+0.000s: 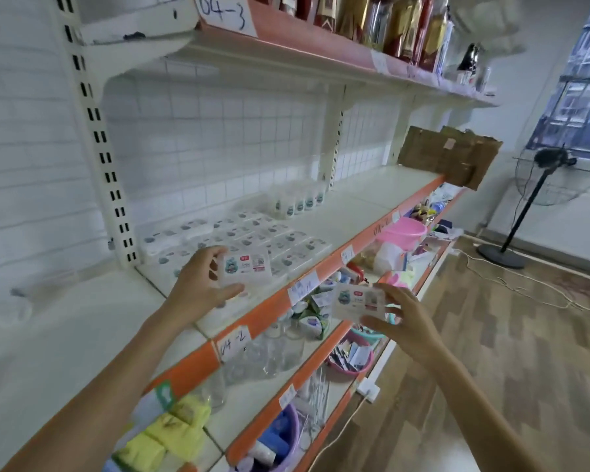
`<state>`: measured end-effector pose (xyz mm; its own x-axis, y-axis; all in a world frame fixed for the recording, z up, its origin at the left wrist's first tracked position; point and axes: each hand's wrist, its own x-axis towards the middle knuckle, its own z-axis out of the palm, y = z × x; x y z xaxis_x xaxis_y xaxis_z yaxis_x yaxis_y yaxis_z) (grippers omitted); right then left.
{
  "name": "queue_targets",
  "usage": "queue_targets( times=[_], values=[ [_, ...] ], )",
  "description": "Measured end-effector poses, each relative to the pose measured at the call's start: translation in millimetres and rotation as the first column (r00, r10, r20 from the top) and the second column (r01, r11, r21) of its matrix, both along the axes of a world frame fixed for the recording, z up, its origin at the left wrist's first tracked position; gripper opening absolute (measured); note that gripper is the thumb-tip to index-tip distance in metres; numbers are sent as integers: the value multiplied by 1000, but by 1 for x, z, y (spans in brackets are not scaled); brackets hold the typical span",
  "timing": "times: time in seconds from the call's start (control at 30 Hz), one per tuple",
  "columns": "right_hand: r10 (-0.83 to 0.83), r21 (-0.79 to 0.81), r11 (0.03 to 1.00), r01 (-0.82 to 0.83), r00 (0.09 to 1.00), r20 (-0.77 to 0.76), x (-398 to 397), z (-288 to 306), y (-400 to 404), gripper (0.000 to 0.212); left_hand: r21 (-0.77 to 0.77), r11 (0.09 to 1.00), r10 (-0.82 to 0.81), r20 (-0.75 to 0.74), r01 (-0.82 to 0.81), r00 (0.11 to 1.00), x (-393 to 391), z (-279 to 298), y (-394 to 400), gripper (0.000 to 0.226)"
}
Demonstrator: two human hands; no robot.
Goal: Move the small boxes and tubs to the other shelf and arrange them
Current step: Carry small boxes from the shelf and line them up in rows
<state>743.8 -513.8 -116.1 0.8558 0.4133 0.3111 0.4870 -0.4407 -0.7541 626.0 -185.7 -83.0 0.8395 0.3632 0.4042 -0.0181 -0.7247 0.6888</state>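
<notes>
My left hand (pixel 198 284) grips a small clear box with a printed label (pixel 246 269) just above the front of the white shelf (pixel 361 212). My right hand (pixel 406 321) holds a second, similar small box (pixel 358 301) out in front of the shelf's orange edge, over the lower shelves. Several matching small boxes (pixel 252 236) lie in rows on the shelf behind the left hand. A row of small white tubs (pixel 300 201) stands further back near the tiled wall.
A torn cardboard piece (pixel 450 158) stands at the shelf's far end. Bottles (pixel 389 25) line the shelf above. Lower shelves hold glasses (pixel 269 352), a pink basin (pixel 402 231), yellow packs (pixel 174 434) and baskets. A standing fan (pixel 539 185) is on the wooden floor at right.
</notes>
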Motion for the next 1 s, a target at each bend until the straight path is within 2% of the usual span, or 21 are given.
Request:
queue_targets(
  times=[0.3, 0.43, 0.6, 0.83, 0.9, 1.0],
  values=[
    [125, -44, 992, -122, 990, 70, 131, 29, 61, 64, 31, 995, 95, -83, -93, 992, 104, 4, 37, 67],
    [198, -41, 980, -195, 977, 85, 181, 35, 99, 63, 73, 981, 183, -93, -177, 979, 126, 6, 60, 66],
    [306, -135, 948, -289, 942, 134, 250, 43, 150, 65, 116, 943, 323, -93, -312, 942, 153, 12, 82, 67],
    [559, -287, 814, -505, 816, 149, 323, 54, 236, 69, 232, 868, 476, -143, -438, 868, 200, 16, 100, 71],
    [627, -326, 761, -560, 765, 150, 334, 61, 255, 71, 318, 821, 541, -171, -474, 823, 211, 16, 100, 72],
    [701, -371, 695, -616, 696, 156, 352, 66, 279, 72, 505, 707, 665, -236, -496, 708, 222, 14, 101, 75]
  ],
)
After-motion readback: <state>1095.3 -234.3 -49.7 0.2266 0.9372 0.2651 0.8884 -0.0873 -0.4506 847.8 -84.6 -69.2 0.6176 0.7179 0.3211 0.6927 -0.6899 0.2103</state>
